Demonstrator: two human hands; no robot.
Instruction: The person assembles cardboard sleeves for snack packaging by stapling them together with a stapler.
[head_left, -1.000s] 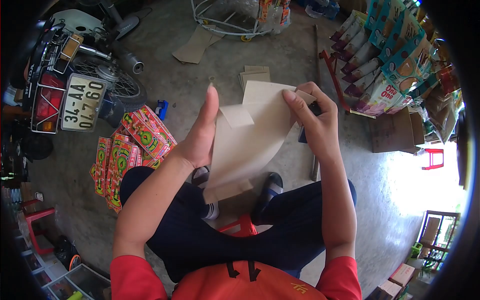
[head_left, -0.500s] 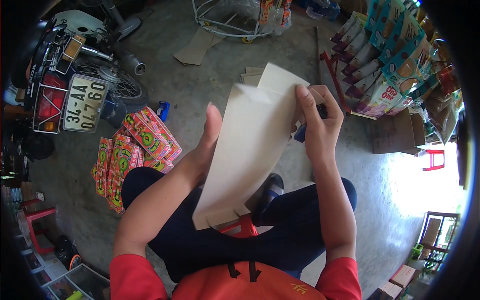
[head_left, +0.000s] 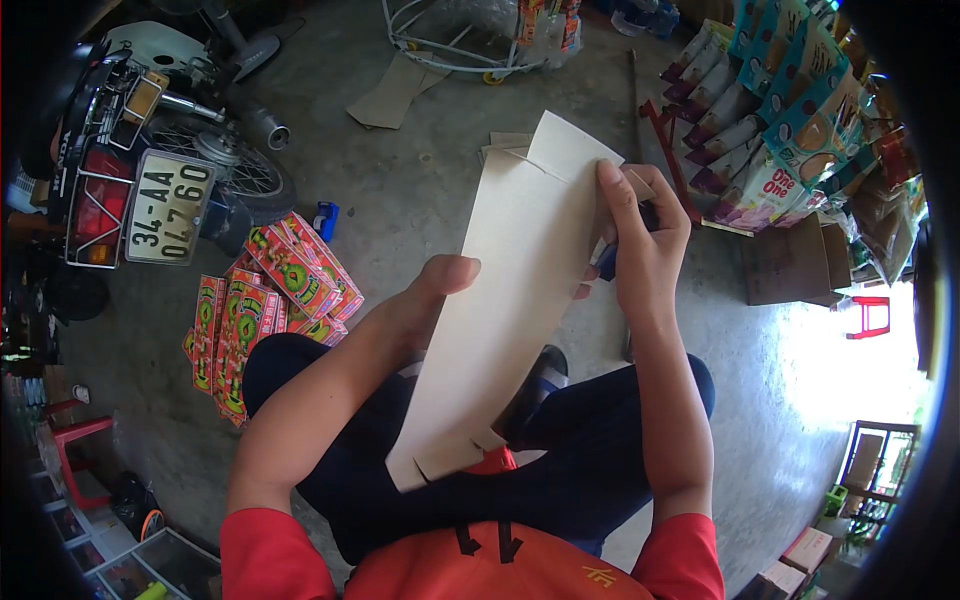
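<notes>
A long, pale cardboard blank (head_left: 495, 290) with slits and flaps at both ends is held slanted above my lap. My left hand (head_left: 435, 290) grips its left edge, thumb on the near face and the other fingers hidden behind. At the upper right edge, my right hand (head_left: 645, 225) pinches the cardboard between thumb and fingers. A small dark blue object (head_left: 606, 262) shows beside my right fingers; its kind is not clear, nor whether that hand holds it. The far side of the cardboard is out of sight.
Left of my knees lies a pile of red-and-green printed boxes (head_left: 290, 275), with a blue tape dispenser (head_left: 325, 221) beside it. A parked motorbike (head_left: 170, 150) stands farther left. Flat cardboard pieces (head_left: 395, 92) lie ahead. Snack bags on a red rack (head_left: 665, 150) stand at the right.
My left hand has closed on the cardboard's left edge, its thumb now over the near face. The cardboard's top flap has tilted up, and its lower end has shifted slightly downward.
</notes>
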